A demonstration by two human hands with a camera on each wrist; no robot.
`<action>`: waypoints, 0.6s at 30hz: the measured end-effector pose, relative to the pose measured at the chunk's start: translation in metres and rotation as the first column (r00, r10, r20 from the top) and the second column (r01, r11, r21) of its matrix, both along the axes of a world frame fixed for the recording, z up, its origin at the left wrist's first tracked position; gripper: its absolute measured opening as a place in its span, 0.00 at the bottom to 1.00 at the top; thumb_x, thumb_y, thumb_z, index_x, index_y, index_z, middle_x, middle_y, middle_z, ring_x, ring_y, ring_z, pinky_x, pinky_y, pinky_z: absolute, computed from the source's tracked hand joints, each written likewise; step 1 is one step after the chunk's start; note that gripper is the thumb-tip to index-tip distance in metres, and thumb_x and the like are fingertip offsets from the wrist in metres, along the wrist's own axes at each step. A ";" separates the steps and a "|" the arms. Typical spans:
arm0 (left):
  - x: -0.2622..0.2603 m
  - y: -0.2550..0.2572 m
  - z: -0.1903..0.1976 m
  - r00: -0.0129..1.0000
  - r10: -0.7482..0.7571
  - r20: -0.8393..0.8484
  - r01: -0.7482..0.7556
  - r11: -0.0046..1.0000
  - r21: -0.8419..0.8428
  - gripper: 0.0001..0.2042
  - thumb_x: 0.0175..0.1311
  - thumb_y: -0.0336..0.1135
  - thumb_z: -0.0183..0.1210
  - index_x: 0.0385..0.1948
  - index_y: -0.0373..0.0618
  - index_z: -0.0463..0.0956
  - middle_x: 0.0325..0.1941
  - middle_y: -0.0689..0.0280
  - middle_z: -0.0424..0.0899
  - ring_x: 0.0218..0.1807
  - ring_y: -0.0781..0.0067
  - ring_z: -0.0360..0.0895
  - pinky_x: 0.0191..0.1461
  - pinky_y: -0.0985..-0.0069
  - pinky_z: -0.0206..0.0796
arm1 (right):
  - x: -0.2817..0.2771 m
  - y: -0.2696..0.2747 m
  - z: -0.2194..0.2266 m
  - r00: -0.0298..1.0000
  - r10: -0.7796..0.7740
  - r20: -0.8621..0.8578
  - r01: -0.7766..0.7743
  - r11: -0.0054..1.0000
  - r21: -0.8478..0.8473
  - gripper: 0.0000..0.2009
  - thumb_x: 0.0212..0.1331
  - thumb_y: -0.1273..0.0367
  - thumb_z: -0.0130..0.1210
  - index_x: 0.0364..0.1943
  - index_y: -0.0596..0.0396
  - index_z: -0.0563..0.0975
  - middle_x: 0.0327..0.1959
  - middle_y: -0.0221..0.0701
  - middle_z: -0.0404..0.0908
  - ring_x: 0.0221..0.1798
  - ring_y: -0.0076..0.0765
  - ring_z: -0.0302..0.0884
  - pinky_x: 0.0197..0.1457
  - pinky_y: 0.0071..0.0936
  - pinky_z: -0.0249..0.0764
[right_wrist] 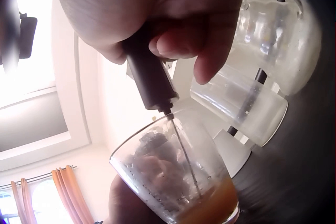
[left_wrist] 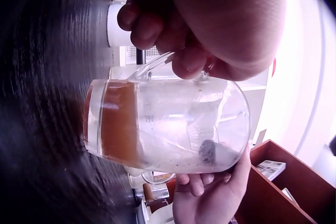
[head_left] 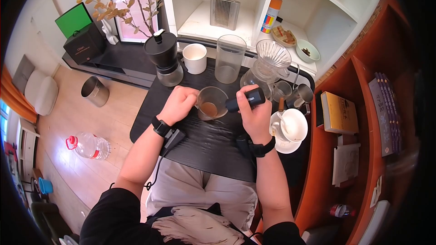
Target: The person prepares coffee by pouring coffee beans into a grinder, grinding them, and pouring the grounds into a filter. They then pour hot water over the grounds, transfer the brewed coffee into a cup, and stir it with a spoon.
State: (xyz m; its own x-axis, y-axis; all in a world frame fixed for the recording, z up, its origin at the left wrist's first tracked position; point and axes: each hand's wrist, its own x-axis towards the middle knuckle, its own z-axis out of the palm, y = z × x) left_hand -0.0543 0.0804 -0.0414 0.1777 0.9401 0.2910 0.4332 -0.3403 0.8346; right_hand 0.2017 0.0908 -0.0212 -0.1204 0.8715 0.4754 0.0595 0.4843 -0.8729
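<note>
A clear glass mug (head_left: 213, 95) with brown liquid (left_wrist: 119, 121) in its bottom is near the middle of the black tabletop. My left hand (head_left: 178, 103) grips its handle, fingers curled through at the side. In my right hand (head_left: 255, 117) is a black handheld milk frother (head_left: 249, 100), held at a slant over the rim. From the right wrist view, the frother's thin metal rod (right_wrist: 185, 153) runs down inside the mug into the liquid. The whisk end is hidden in the liquid.
Behind the mug stand a manual coffee grinder (head_left: 164, 59), a white mug (head_left: 195, 59), a tall clear glass (head_left: 229, 59) and a ribbed glass dripper (head_left: 273, 54) on its server. Right of my hand are a metal cup (head_left: 301, 95) and a white cup (head_left: 296, 126) on a saucer.
</note>
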 end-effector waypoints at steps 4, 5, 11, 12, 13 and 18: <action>0.001 0.000 0.000 1.000 -0.002 0.002 0.002 1.000 0.009 0.15 0.64 0.33 0.48 0.29 0.30 0.81 0.23 0.53 0.83 0.26 0.60 0.81 0.37 0.66 0.73 | 0.001 -0.001 0.002 0.999 0.034 0.022 -0.033 0.999 -0.013 0.10 0.70 0.64 0.67 0.37 0.57 0.81 0.24 0.24 0.80 0.26 0.16 0.72 0.31 0.20 0.68; 0.000 0.001 0.000 1.000 -0.001 0.002 0.001 1.000 0.010 0.15 0.64 0.33 0.48 0.29 0.30 0.81 0.23 0.53 0.83 0.26 0.60 0.81 0.37 0.66 0.73 | 0.001 0.000 0.000 1.000 0.015 0.009 -0.015 1.000 0.002 0.10 0.70 0.64 0.67 0.38 0.56 0.82 0.24 0.23 0.80 0.26 0.15 0.72 0.31 0.19 0.68; 0.001 0.000 -0.001 1.000 0.010 0.011 -0.010 1.000 0.003 0.15 0.64 0.32 0.47 0.29 0.30 0.81 0.23 0.53 0.83 0.26 0.60 0.81 0.37 0.67 0.73 | -0.001 -0.003 0.005 0.999 0.034 0.010 -0.033 0.999 -0.016 0.10 0.70 0.65 0.67 0.37 0.57 0.81 0.24 0.23 0.80 0.27 0.16 0.72 0.32 0.20 0.69; 0.001 0.001 -0.002 1.000 0.001 0.010 -0.001 1.000 0.005 0.15 0.65 0.32 0.47 0.29 0.30 0.81 0.23 0.53 0.83 0.26 0.60 0.81 0.37 0.67 0.73 | -0.001 -0.003 0.004 0.999 0.034 0.009 -0.034 0.999 -0.016 0.10 0.70 0.65 0.67 0.37 0.57 0.81 0.24 0.23 0.80 0.27 0.16 0.72 0.32 0.20 0.69; 0.000 0.001 -0.002 1.000 -0.006 0.009 0.006 1.000 0.007 0.15 0.65 0.32 0.47 0.28 0.30 0.81 0.23 0.53 0.82 0.26 0.60 0.81 0.37 0.67 0.73 | 0.000 -0.001 0.001 1.000 0.011 0.004 -0.011 1.000 -0.003 0.10 0.70 0.64 0.67 0.37 0.57 0.81 0.24 0.23 0.79 0.27 0.15 0.72 0.31 0.20 0.68; 0.002 -0.001 0.001 1.000 -0.003 0.009 0.003 1.000 0.001 0.15 0.65 0.32 0.47 0.28 0.31 0.80 0.23 0.53 0.82 0.26 0.60 0.81 0.37 0.67 0.73 | -0.002 -0.003 0.004 1.000 0.000 -0.009 0.000 0.999 -0.047 0.10 0.70 0.64 0.67 0.36 0.57 0.81 0.23 0.24 0.78 0.26 0.16 0.71 0.31 0.21 0.69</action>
